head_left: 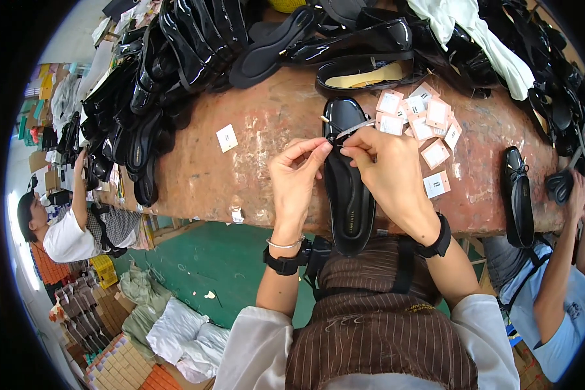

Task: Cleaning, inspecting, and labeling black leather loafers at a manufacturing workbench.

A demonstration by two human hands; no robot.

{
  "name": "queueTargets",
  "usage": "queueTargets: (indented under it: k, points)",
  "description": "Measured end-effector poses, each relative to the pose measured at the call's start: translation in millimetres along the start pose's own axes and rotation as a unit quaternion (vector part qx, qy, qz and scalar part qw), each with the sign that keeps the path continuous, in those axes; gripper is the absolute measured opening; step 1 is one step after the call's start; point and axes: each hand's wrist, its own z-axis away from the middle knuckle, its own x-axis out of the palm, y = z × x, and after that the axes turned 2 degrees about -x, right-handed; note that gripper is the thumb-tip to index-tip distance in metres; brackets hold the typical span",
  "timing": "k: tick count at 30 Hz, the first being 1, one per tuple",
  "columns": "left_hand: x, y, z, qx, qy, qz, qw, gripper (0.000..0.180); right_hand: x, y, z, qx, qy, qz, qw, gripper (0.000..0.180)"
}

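Both hands pinch at the bow of a glossy black flat shoe (348,188) on the desk (266,130); left hand (294,177) fingers press on a thin thread; right hand (389,170) fingers grip a small metal tool (352,130). Loose paper tags (422,120) lie just beyond the right fingers; no container shows among them.

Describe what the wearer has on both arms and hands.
The left hand is bare; its wrist carries a thin silver bangle and a black strap band. The right hand is bare, with a black wrist band. White sleeves are pushed up above the elbows.

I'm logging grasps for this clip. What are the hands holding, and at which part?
Both hands, left hand and right hand, pinch something thin, apparently a strap or tie, at the toe end of the black flat shoe; the exact grip is too small to tell.
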Motion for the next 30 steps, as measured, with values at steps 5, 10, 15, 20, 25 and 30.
queueTargets:
  k: [5,10,15,20,25,30]
  points:
    - [-3.3,1.0,-4.8,-0.002,-0.019,-0.005,1.000,0.013,2.1,-2.0,-8.1,0.013,-0.015,0.021,1.000,0.003]
    - [-5.7,3.1,-6.7,-0.017,-0.030,-0.003,0.999,0.013,-2.1,-3.8,-11.1,0.019,-0.027,0.007,0.999,0.006]
    - [-10.9,-0.2,-7.6,-0.029,-0.045,-0.009,0.999,0.013,-8.8,-7.5,-9.2,0.011,-0.001,0.047,0.999,0.007]
    - [-10.0,0.8,-9.1,-0.024,-0.046,0.005,0.999,0.014,-0.9,-1.9,-21.3,-0.030,-0.061,0.037,0.997,0.006]
    - [-14.1,1.2,-10.0,0.021,-0.072,-0.111,0.991,0.012,-7.3,-2.0,-22.5,0.032,-0.100,-0.062,0.993,0.005]
    - [5.7,23.7,7.3,0.183,0.066,-0.203,0.960,0.010,-29.7,-18.3,-8.9,0.106,-0.042,0.007,0.993,0.007]
